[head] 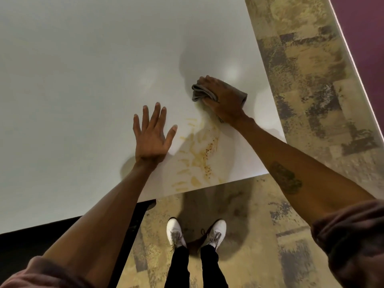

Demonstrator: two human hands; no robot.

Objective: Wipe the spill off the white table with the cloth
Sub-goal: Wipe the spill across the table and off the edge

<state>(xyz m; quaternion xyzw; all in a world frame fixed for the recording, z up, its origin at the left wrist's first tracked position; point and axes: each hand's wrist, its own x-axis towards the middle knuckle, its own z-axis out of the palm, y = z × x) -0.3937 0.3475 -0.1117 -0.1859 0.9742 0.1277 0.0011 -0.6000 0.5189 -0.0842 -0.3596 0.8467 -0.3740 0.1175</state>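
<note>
A yellow-brown spill point(199, 156) with dark specks smears the near right corner of the white table point(83, 80), running from the front edge up toward the cloth. My right hand point(223, 100) presses a crumpled grey cloth point(200, 92) flat on the table just beyond the spill's far end. The cloth bunches out to the left of my fingers and pokes out to the right of my hand. My left hand point(151, 134) lies flat on the table with fingers spread, just left of the spill, holding nothing.
The table's front edge point(207, 187) and right edge point(270, 80) meet near my right forearm. Patterned tan and grey floor lies beyond. My white shoes point(195, 231) stand by the front edge. A dark table base point(133, 225) sits under the left part.
</note>
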